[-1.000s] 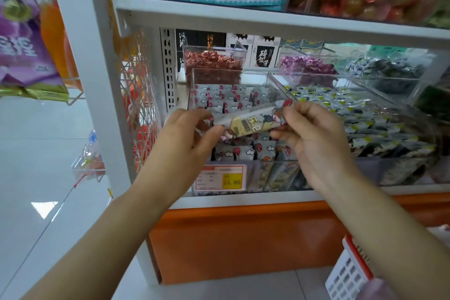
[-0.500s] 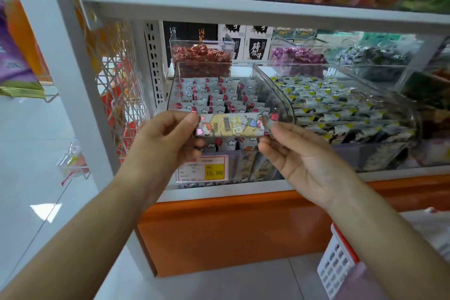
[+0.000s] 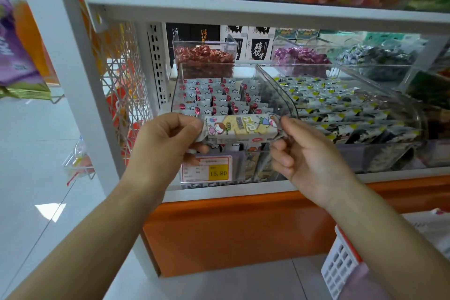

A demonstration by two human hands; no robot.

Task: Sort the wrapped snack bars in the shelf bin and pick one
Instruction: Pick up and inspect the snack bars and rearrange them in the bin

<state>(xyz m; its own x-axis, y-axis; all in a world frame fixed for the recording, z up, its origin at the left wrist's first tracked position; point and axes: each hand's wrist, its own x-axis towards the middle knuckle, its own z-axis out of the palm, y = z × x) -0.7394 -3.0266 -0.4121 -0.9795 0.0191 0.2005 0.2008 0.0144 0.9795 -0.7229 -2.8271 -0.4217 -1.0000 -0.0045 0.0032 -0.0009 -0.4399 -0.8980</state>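
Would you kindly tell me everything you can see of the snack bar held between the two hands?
The snack bar is long and boxy, in a glossy wrapper, pale yellow and white with cartoon figures and print. It is held level, crosswise, in front of the clear shelf bin. The left hand pinches its left crimped end, the right hand its right end.

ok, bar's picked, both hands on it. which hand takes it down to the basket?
Right, probably. The right hand pinches the snack bar by its right end, and the white basket sits low on that same side. The left hand, on the other end, would have to cross over.
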